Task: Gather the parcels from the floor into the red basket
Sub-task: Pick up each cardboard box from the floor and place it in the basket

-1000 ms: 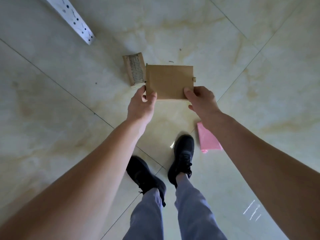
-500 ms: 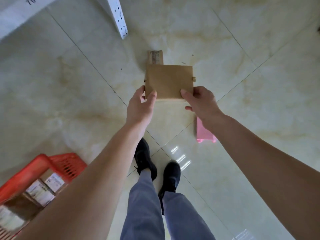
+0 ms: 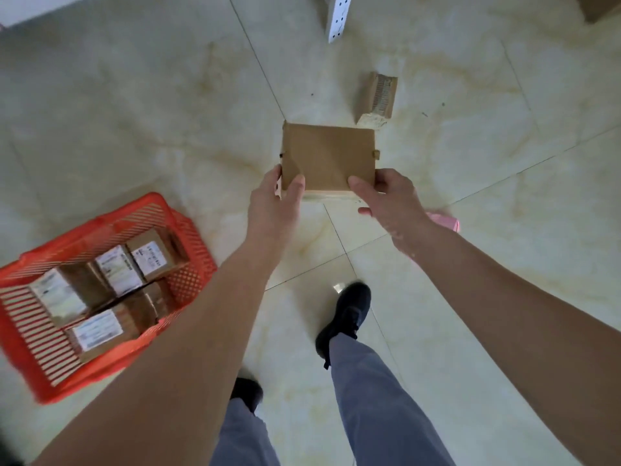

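Note:
A flat brown cardboard parcel [image 3: 329,156] is held out in front of me above the floor. My left hand [image 3: 275,203] grips its near left corner, thumb on top. My right hand [image 3: 389,200] pinches its near right corner. The red basket [image 3: 188,237] stands on the floor at the lower left, holding several brown parcels with white labels. A small brown parcel [image 3: 376,99] lies on the tiles beyond the held one. A pink parcel [image 3: 445,222] peeks out behind my right wrist, mostly hidden.
A white perforated post [image 3: 339,18] stands at the top centre. A brown box corner [image 3: 598,5] shows at the top right. My feet in black shoes [image 3: 346,314] stand on the glossy tiled floor between the basket and the pink parcel.
The view has swung left. The red basket has come fully into sight at the lower left. The small parcel and the post have shifted right. Both hands keep the same hold on the parcel.

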